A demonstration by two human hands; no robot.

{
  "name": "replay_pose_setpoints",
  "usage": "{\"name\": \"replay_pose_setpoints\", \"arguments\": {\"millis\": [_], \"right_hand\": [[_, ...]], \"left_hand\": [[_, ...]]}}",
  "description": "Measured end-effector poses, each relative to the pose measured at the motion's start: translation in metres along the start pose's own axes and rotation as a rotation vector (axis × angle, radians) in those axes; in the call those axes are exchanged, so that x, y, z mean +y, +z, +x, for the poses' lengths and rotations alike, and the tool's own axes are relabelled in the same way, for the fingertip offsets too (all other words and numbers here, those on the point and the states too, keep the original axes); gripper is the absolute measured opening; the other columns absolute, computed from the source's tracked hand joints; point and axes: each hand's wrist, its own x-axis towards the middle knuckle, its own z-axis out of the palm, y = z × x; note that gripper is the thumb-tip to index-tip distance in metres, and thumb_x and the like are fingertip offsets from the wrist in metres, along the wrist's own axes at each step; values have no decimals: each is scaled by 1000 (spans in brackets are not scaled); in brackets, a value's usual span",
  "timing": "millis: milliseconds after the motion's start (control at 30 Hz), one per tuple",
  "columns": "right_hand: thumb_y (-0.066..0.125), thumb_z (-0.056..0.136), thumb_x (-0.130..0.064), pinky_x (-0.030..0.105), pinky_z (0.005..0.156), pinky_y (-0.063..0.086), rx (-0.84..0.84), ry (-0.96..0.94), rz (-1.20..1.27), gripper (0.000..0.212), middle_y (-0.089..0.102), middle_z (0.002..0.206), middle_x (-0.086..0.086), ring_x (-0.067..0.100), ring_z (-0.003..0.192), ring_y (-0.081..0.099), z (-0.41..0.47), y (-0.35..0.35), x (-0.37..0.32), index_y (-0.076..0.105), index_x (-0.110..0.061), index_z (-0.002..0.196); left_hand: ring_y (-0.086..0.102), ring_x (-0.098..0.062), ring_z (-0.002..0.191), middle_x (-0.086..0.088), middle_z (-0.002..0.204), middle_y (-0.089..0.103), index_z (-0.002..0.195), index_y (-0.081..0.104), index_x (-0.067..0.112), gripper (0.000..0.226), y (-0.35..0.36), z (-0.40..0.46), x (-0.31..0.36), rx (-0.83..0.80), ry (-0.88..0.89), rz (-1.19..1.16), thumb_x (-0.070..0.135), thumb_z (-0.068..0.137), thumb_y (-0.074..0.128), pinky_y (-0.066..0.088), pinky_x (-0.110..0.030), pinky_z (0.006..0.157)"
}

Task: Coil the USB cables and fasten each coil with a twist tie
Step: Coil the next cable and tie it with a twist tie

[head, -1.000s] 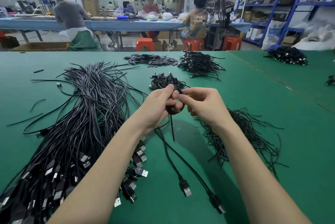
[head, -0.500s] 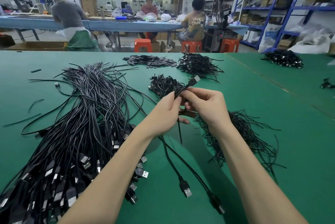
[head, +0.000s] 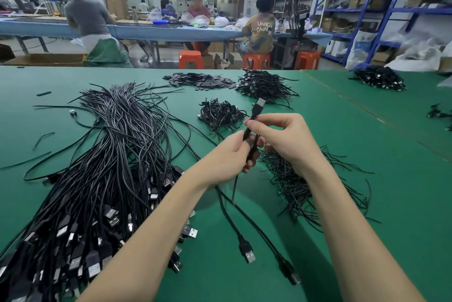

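Note:
Both of my hands meet above the green table (head: 367, 154). My left hand (head: 230, 154) grips a folded black USB cable (head: 252, 147), whose small plug (head: 259, 104) sticks up past my fingers. My right hand (head: 286, 137) pinches the same cable just below that plug. A thin twist tie (head: 235, 186) hangs down under my left hand. Two cable ends with USB plugs (head: 247, 251) trail on the table toward me. A loose heap of twist ties (head: 300, 184) lies under my right wrist.
A big bundle of uncoiled black cables (head: 102, 167) covers the left of the table. A small pile of tied coils (head: 220, 114) sits just beyond my hands, with more piles (head: 264, 85) behind and another (head: 378, 79) at far right. People work at a blue bench (head: 146, 30) in the background.
The cable's small plug has swung up above my fingers, and my hands have shifted slightly away from me. My right hand now pinches the cable higher, near the plug.

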Motion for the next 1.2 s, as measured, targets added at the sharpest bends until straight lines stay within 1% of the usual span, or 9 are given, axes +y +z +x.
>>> {"name": "replay_pose_setpoints", "arguments": {"millis": [133,233,300,433,633,767,933,1067,1200], "right_hand": [[79,87,-22,24,59,52,-35,9,-30,5,75,77,3,12,58,62,-1,-1,2,82,-18,86],[78,88,-20,21,57,50,-19,5,-40,6,75,76,6,12,55,61,0,0,4,81,-16,85],[77,88,-19,21,54,48,57,-4,-27,8,73,71,5,11,51,58,2,2,7,80,-13,84],[75,90,-26,27,56,53,120,47,-21,8,72,69,-3,11,52,64,4,8,15,74,-19,91],[66,88,-31,24,72,45,-128,91,-979,14,70,92,-18,10,86,60,2,-21,27,74,-42,91],[74,80,-26,33,86,56,-182,217,-1053,15,72,98,-13,14,108,60,-4,-21,32,77,-40,86],[71,83,-21,35,83,57,-109,226,-1132,17,74,97,-8,19,105,63,-3,-17,35,74,-36,77],[74,86,-30,30,82,55,-88,120,-830,7,73,93,-11,12,93,65,-1,-19,30,76,-34,81],[76,89,-27,11,60,47,78,-82,-368,9,71,79,-9,7,62,67,0,-6,10,74,-34,83]], "left_hand": [[52,-13,74,3,82,56,98,52,13,25,-1,-2,0,-9,-43,-56,11,108,29,51,-26,67],[42,-9,64,6,77,50,98,55,14,24,-1,-1,1,-9,-81,-163,16,108,33,34,-20,55],[37,-7,58,4,74,45,95,53,16,26,2,3,1,71,-116,-267,24,109,33,25,-18,49],[38,-3,47,2,74,47,95,36,24,15,10,8,-6,296,-173,-192,30,108,31,29,-15,41],[35,-3,43,2,71,49,91,33,20,16,-3,5,-18,327,-229,-241,22,106,38,27,-15,40],[31,-7,50,0,69,45,89,34,17,19,-10,5,-19,339,-215,-436,15,106,42,25,-15,39],[30,-8,51,0,67,47,87,34,16,21,-13,3,-18,365,-209,-620,11,105,43,20,-15,41],[30,-8,51,-1,68,45,87,33,16,22,-14,5,-18,380,-201,-655,10,105,42,19,-15,40],[29,-9,52,0,68,45,88,33,16,20,-11,5,-20,377,-194,-603,11,105,43,21,-15,40]]}}
